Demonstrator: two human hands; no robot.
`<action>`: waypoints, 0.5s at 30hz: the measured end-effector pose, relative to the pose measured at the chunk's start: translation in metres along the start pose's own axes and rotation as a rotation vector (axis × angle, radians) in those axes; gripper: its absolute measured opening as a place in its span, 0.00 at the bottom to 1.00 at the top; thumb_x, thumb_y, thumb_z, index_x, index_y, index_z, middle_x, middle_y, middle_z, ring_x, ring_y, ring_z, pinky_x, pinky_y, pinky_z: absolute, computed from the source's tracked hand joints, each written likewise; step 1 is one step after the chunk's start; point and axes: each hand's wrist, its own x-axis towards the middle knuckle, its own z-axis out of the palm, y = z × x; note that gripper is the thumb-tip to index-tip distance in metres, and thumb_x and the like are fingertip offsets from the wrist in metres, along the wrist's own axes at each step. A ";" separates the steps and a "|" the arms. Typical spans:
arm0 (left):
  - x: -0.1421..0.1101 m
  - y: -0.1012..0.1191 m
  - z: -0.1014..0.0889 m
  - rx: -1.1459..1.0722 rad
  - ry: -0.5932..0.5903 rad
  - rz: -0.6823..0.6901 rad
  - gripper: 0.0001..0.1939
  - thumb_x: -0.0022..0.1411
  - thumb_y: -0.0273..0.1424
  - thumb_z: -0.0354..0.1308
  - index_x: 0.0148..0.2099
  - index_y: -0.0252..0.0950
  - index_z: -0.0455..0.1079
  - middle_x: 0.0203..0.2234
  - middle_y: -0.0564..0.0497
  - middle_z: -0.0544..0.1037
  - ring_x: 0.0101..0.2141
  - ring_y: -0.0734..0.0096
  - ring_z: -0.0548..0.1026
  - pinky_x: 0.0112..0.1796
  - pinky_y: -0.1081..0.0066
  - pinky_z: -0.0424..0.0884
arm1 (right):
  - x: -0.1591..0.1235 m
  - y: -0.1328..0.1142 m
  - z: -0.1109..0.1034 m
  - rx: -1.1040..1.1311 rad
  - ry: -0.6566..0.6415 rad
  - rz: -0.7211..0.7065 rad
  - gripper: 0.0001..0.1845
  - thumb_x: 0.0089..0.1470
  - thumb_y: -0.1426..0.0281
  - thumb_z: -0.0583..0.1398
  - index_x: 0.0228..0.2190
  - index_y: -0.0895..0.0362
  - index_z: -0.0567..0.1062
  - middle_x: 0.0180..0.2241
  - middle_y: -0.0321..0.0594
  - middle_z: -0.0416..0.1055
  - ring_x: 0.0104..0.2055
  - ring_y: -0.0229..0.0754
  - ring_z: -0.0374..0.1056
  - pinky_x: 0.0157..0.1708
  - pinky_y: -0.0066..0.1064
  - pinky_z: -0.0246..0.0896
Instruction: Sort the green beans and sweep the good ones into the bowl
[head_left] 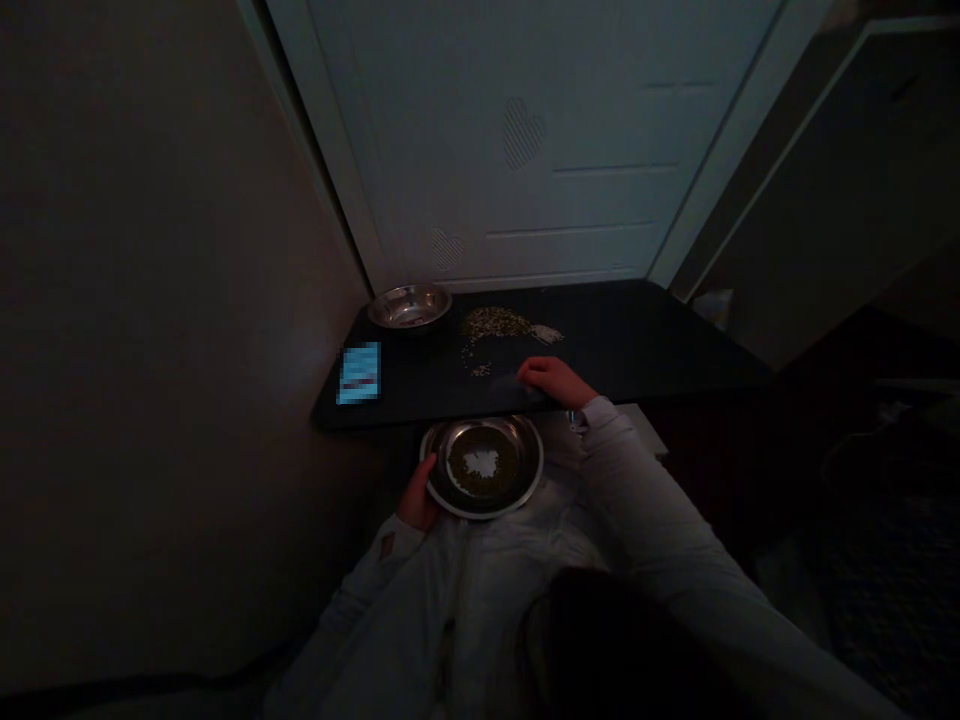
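My left hand point(420, 495) grips the rim of a steel bowl point(532, 460) held below the front edge of the dark table point(615, 350). Small greenish grains point(469, 480) form a ring in that bowl around a pale middle; whether the pale part is grains or bare metal I cannot tell. My right hand point(551, 378) is over the table's front edge, its fingers curled together; what they hold, if anything, is hidden. Beyond it lie a pile of mixed green and pale grains point(495, 322), a small white heap point(547, 334) and a few scattered pale grains point(481, 370).
A second steel bowl point(410, 308) stands at the table's back left corner. A phone-like object with a lit, blurred screen point(359, 373) lies at the left edge. Behind the table rises a white door point(480, 180); a wall point(187, 350) bounds the left. The light is dim.
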 end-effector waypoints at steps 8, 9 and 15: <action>0.000 0.001 0.000 -0.002 0.002 -0.005 0.11 0.52 0.34 0.51 0.32 0.36 0.72 0.28 0.51 0.79 0.47 0.65 0.67 0.52 0.68 0.54 | 0.005 0.008 -0.002 0.134 0.266 -0.057 0.11 0.40 0.63 0.54 0.23 0.58 0.68 0.19 0.33 0.63 0.24 0.33 0.58 0.28 0.26 0.52; 0.001 0.001 -0.001 -0.003 0.002 0.001 0.10 0.52 0.34 0.51 0.32 0.36 0.72 0.28 0.50 0.79 0.47 0.65 0.67 0.52 0.67 0.54 | 0.005 0.009 -0.002 0.128 0.305 -0.055 0.11 0.41 0.62 0.54 0.23 0.58 0.67 0.19 0.33 0.64 0.25 0.33 0.58 0.29 0.26 0.52; 0.000 0.000 0.001 -0.001 -0.012 0.014 0.09 0.50 0.34 0.52 0.31 0.37 0.72 0.27 0.51 0.79 0.47 0.64 0.67 0.51 0.67 0.56 | 0.007 0.011 0.001 -0.040 0.193 -0.012 0.11 0.40 0.63 0.55 0.22 0.58 0.69 0.20 0.34 0.66 0.25 0.34 0.60 0.29 0.27 0.52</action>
